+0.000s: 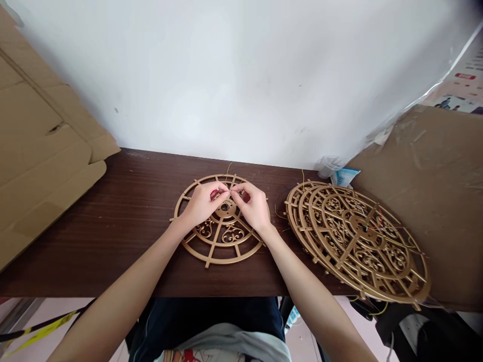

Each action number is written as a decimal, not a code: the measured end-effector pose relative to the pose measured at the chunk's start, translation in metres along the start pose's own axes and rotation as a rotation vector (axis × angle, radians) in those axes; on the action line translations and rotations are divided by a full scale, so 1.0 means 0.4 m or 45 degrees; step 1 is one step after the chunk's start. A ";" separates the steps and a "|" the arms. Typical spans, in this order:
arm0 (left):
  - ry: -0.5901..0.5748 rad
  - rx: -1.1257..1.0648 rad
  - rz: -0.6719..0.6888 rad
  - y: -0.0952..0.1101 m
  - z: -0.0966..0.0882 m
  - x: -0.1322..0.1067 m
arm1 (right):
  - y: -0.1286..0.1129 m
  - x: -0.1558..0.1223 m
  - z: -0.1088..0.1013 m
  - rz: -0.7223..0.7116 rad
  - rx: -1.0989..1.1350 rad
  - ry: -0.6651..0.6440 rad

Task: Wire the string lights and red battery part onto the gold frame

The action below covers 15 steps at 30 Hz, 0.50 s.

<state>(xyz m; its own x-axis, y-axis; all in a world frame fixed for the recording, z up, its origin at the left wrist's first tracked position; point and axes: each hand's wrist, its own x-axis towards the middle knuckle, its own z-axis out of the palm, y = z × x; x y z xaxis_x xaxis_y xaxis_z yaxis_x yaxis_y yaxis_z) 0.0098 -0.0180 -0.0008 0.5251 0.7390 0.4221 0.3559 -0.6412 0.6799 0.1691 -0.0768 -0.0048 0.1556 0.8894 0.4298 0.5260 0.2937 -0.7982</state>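
A round gold openwork disc (211,251) with spokes and scrollwork lies flat on the dark table in front of me. Above its hub, my left hand (206,201) pinches thumb and forefinger on what looks like a thin wire. A small red thing (214,193) shows inside that hand; its kind is unclear. Facing it, my right hand (252,203) pinches at the same spot, the fingertips of both hands almost touching. The wire's end is too small to make out. A thin yellow wire (228,170) rises from the disc just behind my hands.
Several similar gold discs (339,261) lie stacked on the right, with loose wires. Behind them are a clear plastic cup (327,167) and a blue-white packet (345,176). Cardboard (45,141) stands at left, another brown board (433,201) at right. A white wall (226,75) closes the back.
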 end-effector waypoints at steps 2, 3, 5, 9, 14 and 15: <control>-0.004 0.001 0.004 0.000 0.000 0.000 | -0.001 0.000 0.000 0.012 0.009 0.002; -0.006 0.002 0.005 0.000 0.000 0.000 | -0.002 0.000 0.000 0.017 0.015 0.003; -0.005 0.000 0.007 0.000 -0.001 0.000 | -0.003 0.000 0.000 0.021 0.026 0.010; 0.005 -0.003 0.008 0.001 -0.001 -0.001 | -0.003 0.001 -0.001 0.008 0.041 0.029; 0.002 -0.023 0.008 -0.002 0.001 -0.001 | 0.004 0.003 0.002 0.030 0.102 0.046; 0.003 -0.024 0.006 -0.002 0.001 -0.001 | 0.006 0.003 0.003 0.037 0.125 0.051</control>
<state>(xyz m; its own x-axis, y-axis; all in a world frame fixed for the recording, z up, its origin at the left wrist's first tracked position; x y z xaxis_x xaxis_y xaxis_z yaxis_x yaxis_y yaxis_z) 0.0098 -0.0177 -0.0018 0.5253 0.7362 0.4268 0.3383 -0.6409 0.6891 0.1694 -0.0746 -0.0065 0.2040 0.8839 0.4208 0.4367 0.3026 -0.8472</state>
